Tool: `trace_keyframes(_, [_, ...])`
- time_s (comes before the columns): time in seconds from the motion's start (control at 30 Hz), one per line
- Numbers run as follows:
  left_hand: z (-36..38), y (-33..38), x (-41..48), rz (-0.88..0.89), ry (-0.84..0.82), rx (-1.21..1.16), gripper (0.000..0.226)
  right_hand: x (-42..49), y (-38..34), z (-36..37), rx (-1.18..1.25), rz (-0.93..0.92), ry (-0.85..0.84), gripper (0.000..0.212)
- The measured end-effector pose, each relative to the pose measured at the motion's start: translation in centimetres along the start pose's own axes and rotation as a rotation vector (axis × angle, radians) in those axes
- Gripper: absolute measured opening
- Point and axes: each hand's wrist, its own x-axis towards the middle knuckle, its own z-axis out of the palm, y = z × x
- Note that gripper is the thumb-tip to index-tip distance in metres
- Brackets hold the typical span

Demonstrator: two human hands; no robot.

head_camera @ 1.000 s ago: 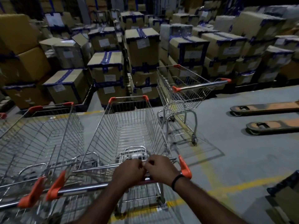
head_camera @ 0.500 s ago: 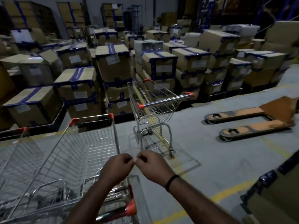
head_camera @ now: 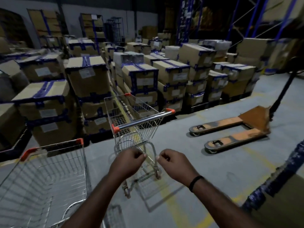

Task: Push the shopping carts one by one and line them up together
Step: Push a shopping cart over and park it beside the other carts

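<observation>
Stacks of brown cardboard boxes bound with blue tape (head_camera: 88, 76) fill the floor far beyond the fingers. An orange hand pallet truck (head_camera: 243, 127) lies well off to their right.

A large chrome wire shopping cart with orange corner caps (head_camera: 54, 170) stands just left of the left hand (head_camera: 127, 164). A smaller chrome wire shopping cart (head_camera: 136, 132) stands alone straight ahead of the fingers, out of the line. Its steel handle bar with orange end caps (head_camera: 141, 121) faces the person.

The left hand and the right hand (head_camera: 172, 163) are raised side by side with fingers (head_camera: 139, 156) curled in, gripping nothing.

The small cart looks empty, so it is probably light, stiff and free-rolling, and its castors may swing it off course. The best hold is likely the bar, with the hands spread toward the orange caps for steering.
</observation>
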Motion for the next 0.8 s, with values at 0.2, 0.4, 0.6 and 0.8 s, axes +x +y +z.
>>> trace_keyframes(0.2, [-0.1, -0.6, 10.7, -0.006, 0.023, -0.06, 0.03, 10.0, 1.5, -1.8, -0.034, -0.003, 0.01, 0.026])
trace_keyframes(0.4, [0.0, -2.3, 19.9, -0.066, 0.036, -0.102, 0.028, 19.2, 4.0, -3.2, -0.14, -0.034, -0.045, 0.024])
trace_keyframes(0.6, [0.5, -3.7, 25.0, -0.16, 0.081, 0.001, 0.029, 26.8, 6.2, -3.6, -0.149, -0.016, -0.056, 0.03])
trace_keyframes(0.8, [1.6, -5.5, 29.3, -0.24, 0.165, 0.096, 0.025, 35.5, 7.6, -3.0, -0.191, -0.058, -0.114, 0.027])
